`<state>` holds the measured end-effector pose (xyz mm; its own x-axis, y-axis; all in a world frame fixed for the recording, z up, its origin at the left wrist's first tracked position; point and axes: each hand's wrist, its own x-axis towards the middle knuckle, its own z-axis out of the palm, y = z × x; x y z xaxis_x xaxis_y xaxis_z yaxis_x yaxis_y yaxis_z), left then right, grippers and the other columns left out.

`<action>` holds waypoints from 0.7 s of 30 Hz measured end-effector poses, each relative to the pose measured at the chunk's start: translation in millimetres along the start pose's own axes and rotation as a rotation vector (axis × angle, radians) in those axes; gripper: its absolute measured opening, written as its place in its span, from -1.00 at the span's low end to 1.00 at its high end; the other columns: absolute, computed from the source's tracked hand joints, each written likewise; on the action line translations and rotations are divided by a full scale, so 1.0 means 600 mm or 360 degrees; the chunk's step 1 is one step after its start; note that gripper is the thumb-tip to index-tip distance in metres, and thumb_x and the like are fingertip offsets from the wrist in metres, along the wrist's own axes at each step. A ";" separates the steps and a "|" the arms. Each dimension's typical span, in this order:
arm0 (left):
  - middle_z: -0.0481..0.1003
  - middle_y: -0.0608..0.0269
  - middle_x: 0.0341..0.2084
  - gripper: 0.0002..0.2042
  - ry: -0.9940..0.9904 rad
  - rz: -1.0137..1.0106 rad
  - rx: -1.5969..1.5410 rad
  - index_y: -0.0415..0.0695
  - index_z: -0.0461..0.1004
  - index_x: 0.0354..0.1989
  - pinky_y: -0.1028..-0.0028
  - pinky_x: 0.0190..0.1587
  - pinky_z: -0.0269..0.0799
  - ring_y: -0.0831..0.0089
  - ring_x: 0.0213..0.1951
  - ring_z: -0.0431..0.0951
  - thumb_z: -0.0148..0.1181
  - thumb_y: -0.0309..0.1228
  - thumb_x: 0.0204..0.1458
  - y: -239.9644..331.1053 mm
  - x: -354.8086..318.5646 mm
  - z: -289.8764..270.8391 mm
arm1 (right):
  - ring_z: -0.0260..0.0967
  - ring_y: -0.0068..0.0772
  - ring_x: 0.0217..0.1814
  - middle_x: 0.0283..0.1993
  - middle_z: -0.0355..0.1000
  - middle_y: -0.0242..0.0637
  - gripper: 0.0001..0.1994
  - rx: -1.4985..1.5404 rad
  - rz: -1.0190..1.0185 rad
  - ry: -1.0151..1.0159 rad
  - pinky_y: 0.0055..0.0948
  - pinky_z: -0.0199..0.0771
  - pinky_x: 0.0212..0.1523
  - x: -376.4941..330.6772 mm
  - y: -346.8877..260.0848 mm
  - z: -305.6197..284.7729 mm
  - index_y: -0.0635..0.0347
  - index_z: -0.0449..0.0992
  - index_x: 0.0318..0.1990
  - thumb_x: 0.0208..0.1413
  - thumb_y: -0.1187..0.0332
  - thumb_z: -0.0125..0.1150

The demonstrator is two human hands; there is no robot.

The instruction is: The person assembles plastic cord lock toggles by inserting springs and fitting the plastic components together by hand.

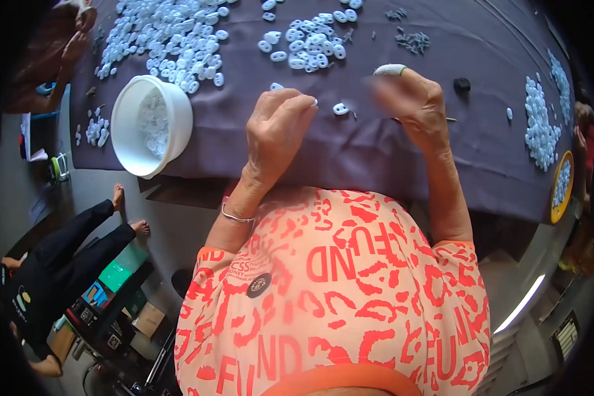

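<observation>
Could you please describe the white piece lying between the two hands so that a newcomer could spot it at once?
Start at the near side of the dark cloth on the table, between the left hand and the right hand. There lies one small, white, oval piece. Unlike the heaped white pieces farther off, it sits apart from any pile.

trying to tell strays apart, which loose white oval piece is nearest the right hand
The two-holed white oval piece between the left hand and right hand; the stray behind the left hand and the one near the far-right pile lie farther off.
</observation>
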<state>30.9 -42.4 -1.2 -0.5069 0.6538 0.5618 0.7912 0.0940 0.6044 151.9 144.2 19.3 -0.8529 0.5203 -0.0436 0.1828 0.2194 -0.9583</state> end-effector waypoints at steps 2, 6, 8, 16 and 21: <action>0.45 0.25 -0.46 -0.82 -0.0104 0.0038 0.0144 -0.13 0.48 -0.41 0.39 -0.32 0.36 0.29 -0.37 0.44 0.28 -0.59 -0.25 -0.001 -0.001 0.005 | 0.42 -0.63 -0.35 -0.37 0.48 -0.40 -0.82 0.0456 0.0209 0.0006 -0.66 0.45 -0.33 -0.011 0.003 -0.013 0.28 0.51 -0.20 0.03 0.44 0.22; 0.44 0.30 -0.43 -0.81 -0.0218 -0.0044 0.0406 -0.09 0.48 -0.44 0.38 -0.22 0.31 0.31 -0.31 0.41 0.31 -0.52 -0.29 0.012 0.004 -0.005 | 0.43 -0.63 -0.32 -0.34 0.48 -0.40 -0.82 0.0724 0.0305 0.0057 -0.67 0.45 -0.31 -0.028 0.009 -0.019 0.27 0.51 -0.20 0.01 0.46 0.23; 0.45 0.31 -0.43 -0.80 -0.0224 -0.0019 0.0398 -0.08 0.48 -0.44 0.37 -0.22 0.30 0.31 -0.30 0.41 0.32 -0.51 -0.30 0.021 0.014 0.000 | 0.41 -0.65 -0.30 -0.32 0.48 -0.39 -0.82 0.0798 0.0278 0.0117 -0.66 0.44 -0.29 -0.033 0.013 -0.020 0.27 0.51 -0.20 0.01 0.49 0.22; 0.42 0.36 -0.43 -0.79 -0.0601 0.0101 0.0273 -0.04 0.50 -0.49 0.37 -0.25 0.31 0.33 -0.28 0.38 0.36 -0.44 -0.38 0.036 0.043 0.052 | 0.37 -0.63 -0.35 -0.34 0.46 -0.37 -0.81 0.1076 0.0257 0.0110 -0.67 0.38 -0.35 -0.045 0.017 -0.030 0.27 0.49 -0.20 -0.02 0.55 0.22; 0.41 0.38 -0.42 -0.80 -0.0693 0.0185 0.0281 -0.06 0.48 -0.50 0.37 -0.24 0.30 0.35 -0.27 0.37 0.35 -0.42 -0.36 0.028 0.049 0.060 | 0.38 -0.60 -0.38 -0.34 0.47 -0.32 -0.81 0.1283 0.0320 -0.0046 -0.64 0.39 -0.37 -0.058 0.031 -0.030 0.25 0.47 -0.18 0.01 0.54 0.19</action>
<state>41.9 5.4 5.0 -0.2512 0.9174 0.3087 0.8991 0.1030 0.4255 193.7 145.2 7.9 -0.8555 0.4626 -0.2325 -0.0640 -0.5401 -0.8392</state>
